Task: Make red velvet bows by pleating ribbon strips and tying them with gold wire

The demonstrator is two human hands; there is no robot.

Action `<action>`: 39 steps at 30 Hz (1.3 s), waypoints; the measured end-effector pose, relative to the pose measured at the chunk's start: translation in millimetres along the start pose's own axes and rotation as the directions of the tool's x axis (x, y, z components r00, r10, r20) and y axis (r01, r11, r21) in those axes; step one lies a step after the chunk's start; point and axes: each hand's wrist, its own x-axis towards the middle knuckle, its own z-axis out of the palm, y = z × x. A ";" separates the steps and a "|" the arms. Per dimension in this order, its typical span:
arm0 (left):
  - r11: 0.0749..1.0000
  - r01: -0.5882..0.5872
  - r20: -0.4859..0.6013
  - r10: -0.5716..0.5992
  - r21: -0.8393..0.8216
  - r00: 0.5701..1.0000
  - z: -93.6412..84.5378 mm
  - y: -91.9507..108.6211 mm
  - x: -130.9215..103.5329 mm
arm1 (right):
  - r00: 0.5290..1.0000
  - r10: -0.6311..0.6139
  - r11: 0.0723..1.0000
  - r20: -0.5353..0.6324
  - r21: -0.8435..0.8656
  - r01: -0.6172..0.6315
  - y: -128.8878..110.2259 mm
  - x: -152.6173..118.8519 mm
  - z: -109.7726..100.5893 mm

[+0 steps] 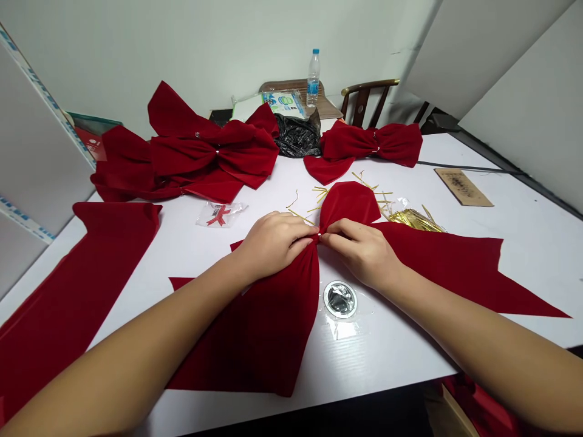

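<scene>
A large red velvet bow (273, 321) lies across the white table, its loop pointing away from me and its tails spread left and right. My left hand (276, 243) pinches the gathered middle of the bow from the left side. From the right, my right hand (359, 246) pinches the same gather with thumb and forefinger, close to my left fingertips. A tiny bright spot shows at the gather between them; I cannot tell what it is. Loose gold twist ties (321, 194) lie just beyond the loop, and a bundle of gold twist ties (414, 220) sits right of it.
Finished red bows (214, 152) are heaped at the back left, with another bow (378, 145) at the back right. A red fabric strip (104, 267) runs along the left. Nearby lie a round badge in clear plastic (340, 299), a cardboard piece (463, 187) and a bottle (313, 79).
</scene>
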 end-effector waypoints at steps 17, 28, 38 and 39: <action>0.994 -0.088 -0.054 0.091 0.068 0.994 -1.3 7.9 -3.0 | 0.994 -0.028 0.999 -0.101 -0.020 0.026 2.9 -2.4 3.0; 0.988 -0.140 -0.080 0.145 0.067 0.986 -2.3 14.9 -2.8 | 0.987 -0.098 0.967 -0.124 -0.248 0.065 1.7 7.1 -1.5; 0.987 0.030 -0.183 -0.059 -0.158 0.981 -26.6 21.7 2.6 | 0.983 -0.142 0.950 -0.119 -0.295 0.102 12.8 10.2 -9.3; 0.976 0.061 -0.239 -0.112 -0.209 0.965 -32.1 17.6 3.5 | 0.981 -0.143 0.950 -0.134 -0.297 0.098 16.4 10.7 -11.3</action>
